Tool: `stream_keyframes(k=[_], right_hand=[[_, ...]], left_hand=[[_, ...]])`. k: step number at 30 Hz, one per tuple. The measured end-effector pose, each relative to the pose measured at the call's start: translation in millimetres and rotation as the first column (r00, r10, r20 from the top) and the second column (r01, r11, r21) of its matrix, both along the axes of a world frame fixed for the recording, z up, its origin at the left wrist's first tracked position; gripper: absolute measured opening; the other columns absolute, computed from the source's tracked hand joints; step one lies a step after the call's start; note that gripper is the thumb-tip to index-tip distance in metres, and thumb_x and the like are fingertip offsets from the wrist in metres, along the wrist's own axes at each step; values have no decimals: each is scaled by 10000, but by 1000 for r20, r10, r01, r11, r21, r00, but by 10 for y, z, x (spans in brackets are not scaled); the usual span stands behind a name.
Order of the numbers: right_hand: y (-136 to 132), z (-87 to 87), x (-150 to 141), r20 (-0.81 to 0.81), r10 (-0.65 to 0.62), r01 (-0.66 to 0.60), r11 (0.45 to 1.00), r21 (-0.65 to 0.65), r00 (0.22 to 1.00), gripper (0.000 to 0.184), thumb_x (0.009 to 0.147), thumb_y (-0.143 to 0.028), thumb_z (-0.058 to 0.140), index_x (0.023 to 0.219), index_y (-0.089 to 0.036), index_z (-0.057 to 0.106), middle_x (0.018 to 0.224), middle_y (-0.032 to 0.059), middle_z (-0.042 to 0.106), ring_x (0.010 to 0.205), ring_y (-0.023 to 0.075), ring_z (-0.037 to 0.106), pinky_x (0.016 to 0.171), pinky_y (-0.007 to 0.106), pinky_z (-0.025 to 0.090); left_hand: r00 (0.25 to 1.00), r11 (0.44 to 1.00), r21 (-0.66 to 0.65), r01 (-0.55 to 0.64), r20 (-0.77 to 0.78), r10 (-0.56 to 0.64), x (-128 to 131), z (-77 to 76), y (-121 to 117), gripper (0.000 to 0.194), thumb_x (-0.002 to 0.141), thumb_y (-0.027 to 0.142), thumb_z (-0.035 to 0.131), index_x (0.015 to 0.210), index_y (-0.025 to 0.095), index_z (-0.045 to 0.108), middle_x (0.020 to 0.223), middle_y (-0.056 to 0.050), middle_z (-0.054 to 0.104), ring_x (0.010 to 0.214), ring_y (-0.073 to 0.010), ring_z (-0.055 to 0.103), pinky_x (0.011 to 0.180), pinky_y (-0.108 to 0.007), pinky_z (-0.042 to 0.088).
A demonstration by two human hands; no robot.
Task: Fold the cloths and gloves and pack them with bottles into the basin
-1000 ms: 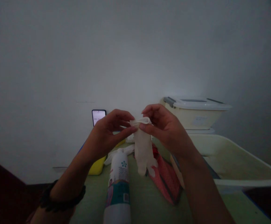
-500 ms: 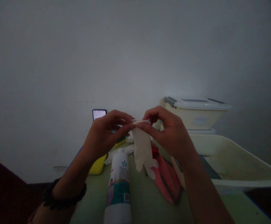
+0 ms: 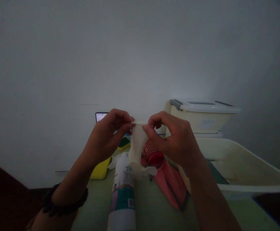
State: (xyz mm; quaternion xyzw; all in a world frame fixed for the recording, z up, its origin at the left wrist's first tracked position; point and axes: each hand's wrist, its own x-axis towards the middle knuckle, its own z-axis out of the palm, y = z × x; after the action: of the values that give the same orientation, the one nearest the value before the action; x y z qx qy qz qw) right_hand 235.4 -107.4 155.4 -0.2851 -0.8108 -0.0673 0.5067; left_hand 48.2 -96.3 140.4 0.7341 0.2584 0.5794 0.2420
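Observation:
A thin off-white disposable glove (image 3: 137, 144) hangs between my hands, its cuff edge at the top and its fingers dangling below. My left hand (image 3: 108, 136) pinches the left side of the cuff between thumb and fingertips. On the other side, my right hand (image 3: 172, 138) pinches the cuff's right end. Below the glove stands a white bottle (image 3: 123, 195) with a green and white label, partly covered at its top by the glove's fingers. Another white, crumpled thin piece (image 3: 116, 159) lies behind the bottle.
A red cloth item (image 3: 171, 183) and a red patterned can-like object (image 3: 152, 150) lie right of the bottle. A yellow object (image 3: 100, 170), a sponge (image 3: 124, 143) and a phone (image 3: 100, 116) are leftward. At right are a white basin (image 3: 250, 160) and a lidded box (image 3: 202, 118).
My hands have drawn slightly apart, stretching the cuff. The hanging glove has swung left, uncovering the red patterned object.

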Motion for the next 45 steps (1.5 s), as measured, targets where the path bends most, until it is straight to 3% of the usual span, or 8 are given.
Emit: stream_keyframes(k=[6,12,16,20,24,29,41,45], right_hand=[[37,-41,-15,-235,117,-147,982,-115,965,123,801,-231,657,867,-183,566,760,-38,605,686,77,595,653,197,480],[50,-44,-36,-499,204,-328,928,-174,842,142,796,-207,662,919,-210,591,832,-36,618,710,71,600,645,191,507],[41,-6,-57,-634,187,-369,914,-168,750,101,785,-178,665,858,-214,606,741,-53,607,667,55,590,588,149,497],[54,9,-73,-703,190,-439,878,-191,685,84,782,-167,662,830,-216,613,707,-61,601,610,43,570,518,129,476],[76,5,-60,-759,197,-507,839,-197,621,94,772,-174,672,830,-215,611,700,-64,598,572,32,560,511,118,473],[108,3,-33,-801,183,-487,860,-150,570,101,763,-168,678,810,-211,599,695,-58,594,569,31,550,516,117,459],[118,-7,-33,-781,181,-473,866,-161,597,112,771,-233,675,832,-231,582,719,-50,571,597,59,554,538,159,472],[143,-12,17,-774,168,-467,865,-180,610,127,771,-272,676,851,-247,580,757,-44,581,643,79,571,594,197,494]], left_hand=[[991,989,-85,121,61,-116,46,8,-45,208,808,154,635,948,198,488,838,13,622,762,-107,630,679,-201,532],[937,877,-331,349,122,-327,125,-29,-52,399,784,143,684,1050,239,403,794,37,685,754,-131,673,647,-227,555],[945,853,-408,327,115,-307,143,-66,-28,287,770,159,702,976,182,504,747,26,682,707,-105,658,641,-187,531],[943,844,-421,331,111,-314,142,-69,-21,252,817,194,655,950,211,442,721,46,651,629,-87,617,549,-168,482],[947,877,-359,320,86,-310,129,-49,-24,154,851,208,602,852,189,449,691,56,592,581,-53,548,522,-142,433],[967,922,-309,233,-32,-255,107,-59,-38,121,855,261,591,841,144,565,754,15,593,670,-82,573,625,-191,488],[914,966,-218,138,-348,-210,149,-87,-31,156,826,293,629,820,138,645,786,-25,663,738,-129,609,682,-219,490],[949,930,-332,157,-211,-235,150,-110,9,159,774,271,681,719,144,603,677,11,599,637,-104,569,583,-200,470]])
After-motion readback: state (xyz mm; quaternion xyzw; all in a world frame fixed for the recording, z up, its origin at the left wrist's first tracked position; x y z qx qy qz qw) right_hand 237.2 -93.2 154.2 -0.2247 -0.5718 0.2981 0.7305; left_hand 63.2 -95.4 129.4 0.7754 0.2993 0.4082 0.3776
